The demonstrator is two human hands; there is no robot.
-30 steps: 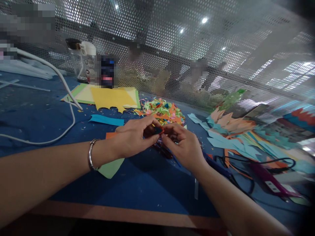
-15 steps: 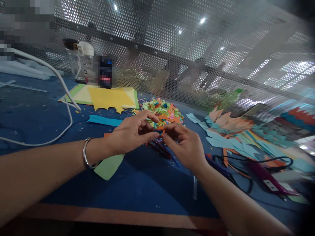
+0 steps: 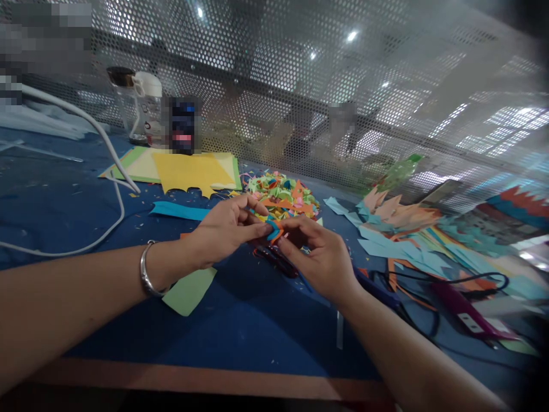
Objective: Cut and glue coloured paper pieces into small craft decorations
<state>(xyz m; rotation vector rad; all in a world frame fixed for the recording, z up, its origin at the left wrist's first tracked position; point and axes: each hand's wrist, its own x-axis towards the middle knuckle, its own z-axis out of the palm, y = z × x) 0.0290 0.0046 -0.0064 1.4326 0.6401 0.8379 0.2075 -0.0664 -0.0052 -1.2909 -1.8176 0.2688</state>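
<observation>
Both of my hands meet over the middle of the blue table. My left hand, with a silver bangle on its wrist, pinches a small folded piece of blue and orange paper. My right hand pinches the same paper piece from the other side, fingers curled. Under the hands lies a pair of scissors, partly hidden. A pale green paper scrap lies below my left wrist.
A heap of coloured paper scraps sits just behind the hands. Yellow and green sheets, a blue strip, a white cable and bottles are at left. Cut paper shapes, a purple tool and black cords lie right. A perforated screen backs the table.
The fingers of both hands have worked the small paper piece; more blue and orange now shows between the fingertips. The hands have shifted slightly left and lower.
</observation>
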